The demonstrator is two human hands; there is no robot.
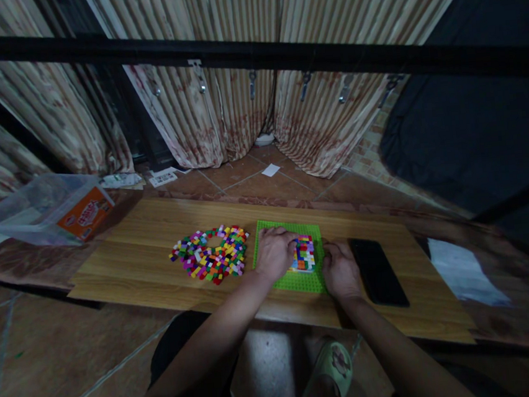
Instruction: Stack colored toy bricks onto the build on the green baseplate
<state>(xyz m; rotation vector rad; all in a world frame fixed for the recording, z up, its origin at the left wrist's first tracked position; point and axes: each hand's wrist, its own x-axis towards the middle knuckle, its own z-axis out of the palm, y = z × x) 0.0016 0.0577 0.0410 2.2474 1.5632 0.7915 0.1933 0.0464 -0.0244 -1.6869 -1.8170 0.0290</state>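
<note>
The person's left hand [275, 252] curls over the left part of the block of bricks [305, 256] on the green baseplate [295, 281]; whether its fingers pinch a brick cannot be told. The right hand [341, 270] is half-curled at the baseplate's right edge, its hold equally unclear. Just right of it lies a dark phone [379, 272]; left of the baseplate, loose bricks [218, 256] are heaped on the wooden board [129, 255]. Farther left, a clear plastic bin [36, 211] bears an orange label [85, 212]; its pale contents are indistinct.
</note>
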